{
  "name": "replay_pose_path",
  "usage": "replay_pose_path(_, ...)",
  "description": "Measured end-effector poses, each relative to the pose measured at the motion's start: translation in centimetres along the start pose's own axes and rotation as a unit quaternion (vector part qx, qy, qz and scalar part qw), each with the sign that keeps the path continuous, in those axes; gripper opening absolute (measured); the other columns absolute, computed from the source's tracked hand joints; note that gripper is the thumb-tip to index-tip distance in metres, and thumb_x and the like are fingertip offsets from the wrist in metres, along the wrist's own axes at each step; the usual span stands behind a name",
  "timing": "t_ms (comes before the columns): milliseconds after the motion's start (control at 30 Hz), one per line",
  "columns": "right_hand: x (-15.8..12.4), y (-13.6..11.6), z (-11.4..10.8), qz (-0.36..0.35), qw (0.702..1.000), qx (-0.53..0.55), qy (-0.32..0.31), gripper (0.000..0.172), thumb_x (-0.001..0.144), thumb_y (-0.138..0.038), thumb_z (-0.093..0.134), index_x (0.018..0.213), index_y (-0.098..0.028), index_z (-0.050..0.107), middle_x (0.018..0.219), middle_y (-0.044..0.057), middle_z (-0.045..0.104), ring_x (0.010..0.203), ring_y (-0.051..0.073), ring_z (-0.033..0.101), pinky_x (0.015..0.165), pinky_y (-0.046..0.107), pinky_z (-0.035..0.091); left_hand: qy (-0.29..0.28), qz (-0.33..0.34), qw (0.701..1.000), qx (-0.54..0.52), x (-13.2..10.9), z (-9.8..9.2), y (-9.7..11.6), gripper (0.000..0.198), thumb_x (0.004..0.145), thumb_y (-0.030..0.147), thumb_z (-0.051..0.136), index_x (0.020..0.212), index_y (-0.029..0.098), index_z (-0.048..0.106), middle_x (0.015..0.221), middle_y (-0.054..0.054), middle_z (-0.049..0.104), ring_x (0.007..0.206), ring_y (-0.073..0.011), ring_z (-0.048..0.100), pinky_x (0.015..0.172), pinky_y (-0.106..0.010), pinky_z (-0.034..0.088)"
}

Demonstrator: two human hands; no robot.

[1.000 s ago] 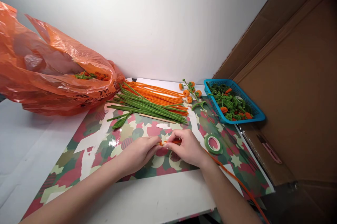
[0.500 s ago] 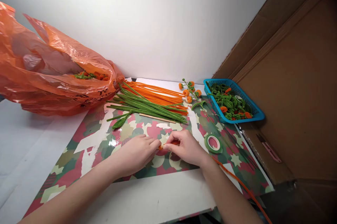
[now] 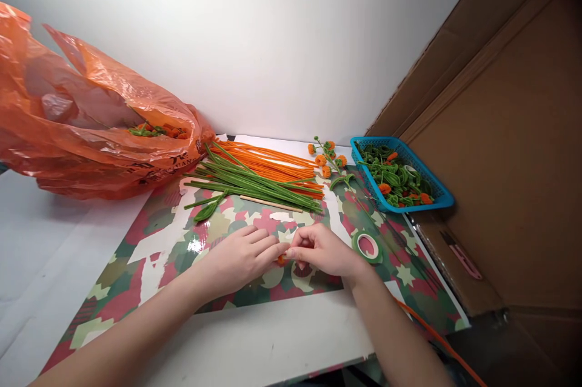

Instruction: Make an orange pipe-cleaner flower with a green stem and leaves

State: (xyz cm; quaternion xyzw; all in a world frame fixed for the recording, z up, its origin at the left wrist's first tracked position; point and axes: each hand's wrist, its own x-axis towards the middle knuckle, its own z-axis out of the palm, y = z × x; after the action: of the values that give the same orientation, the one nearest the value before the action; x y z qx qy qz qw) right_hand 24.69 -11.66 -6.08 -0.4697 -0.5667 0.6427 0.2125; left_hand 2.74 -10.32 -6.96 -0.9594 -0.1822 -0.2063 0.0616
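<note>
My left hand [image 3: 240, 256] and my right hand [image 3: 321, 250] meet over the patterned mat [image 3: 150, 253], fingertips pinched together. Between them they hold the coiled end of an orange pipe cleaner [image 3: 282, 259]. Its long tail [image 3: 436, 338] runs out under my right forearm toward the lower right. Just right of my right hand lies a roll of green tape [image 3: 368, 245].
Bundles of orange [image 3: 268, 159] and green pipe cleaners [image 3: 245, 181] lie at the back of the mat, with a wooden stick [image 3: 273, 202]. A finished flower sprig [image 3: 330, 159] lies beside a blue basket [image 3: 436, 184] of parts. An orange plastic bag [image 3: 82, 126] sits left, cardboard [image 3: 500, 132] right.
Both hands stay together, shifting slightly. The visible orange pipe cleaner between the fingers has shortened to a small coil, and its tail has drawn in toward my right forearm.
</note>
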Motion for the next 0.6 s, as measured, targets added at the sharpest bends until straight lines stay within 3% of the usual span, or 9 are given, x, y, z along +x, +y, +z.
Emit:
replay_pose_path(100, 0.0, -0.1, -0.1, -0.002, 1.0, 0.023, -0.014, 0.033, 0.076, -0.046, 0.072, 0.071, -0.016, 0.057, 0.055, -0.003, 0.061, 0.05, 0.011, 0.058, 0.048, 0.02, 0.043, 0.075, 0.04, 0.996, -0.001, -0.1, -0.5, -0.1, 0.03, 0.091, 0.009, 0.051, 0.119, 0.02, 0.053, 0.097, -0.005, 0.071, 0.075, -0.0159, 0.06, 0.068, -0.031, 0.044)
replay_pose_path(233, 0.2, -0.2, -0.2, 0.02, 0.997, 0.062, -0.04, 0.038, 0.071, -0.049, 0.076, 0.071, -0.015, 0.058, 0.052, -0.003, 0.06, 0.048, 0.009, 0.057, 0.048, 0.019, 0.043, 0.131, 0.095, 0.987, -0.005, -0.2, -0.9, -0.2, 0.026, 0.089, 0.006, 0.055, 0.112, 0.017, 0.058, 0.09, -0.004, 0.073, 0.071, -0.0154, 0.062, 0.061, -0.03, 0.045)
replay_pose_path(433, 0.4, 0.0, -0.2, 0.023, 0.995, 0.075, -0.066, 0.039, 0.069, -0.049, 0.077, 0.071, -0.014, 0.06, 0.051, -0.004, 0.058, 0.048, 0.008, 0.056, 0.049, 0.019, 0.043, 0.144, 0.078, 0.986, -0.039, 0.0, -1.2, 0.2, 0.03, 0.094, 0.009, 0.045, 0.12, 0.021, 0.055, 0.082, -0.004, 0.073, 0.067, -0.0153, 0.063, 0.059, -0.028, 0.049)
replay_pose_path(600, 0.3, -0.1, -0.2, 0.026, 0.997, 0.063, -0.049, 0.041, 0.069, -0.051, 0.077, 0.071, -0.014, 0.06, 0.051, -0.003, 0.06, 0.047, 0.009, 0.056, 0.046, 0.018, 0.041, 0.129, 0.046, 0.99, -0.042, -0.1, -0.8, 0.4, 0.025, 0.094, 0.009, 0.044, 0.113, 0.02, 0.057, 0.084, -0.004, 0.073, 0.067, -0.0149, 0.063, 0.063, -0.028, 0.05)
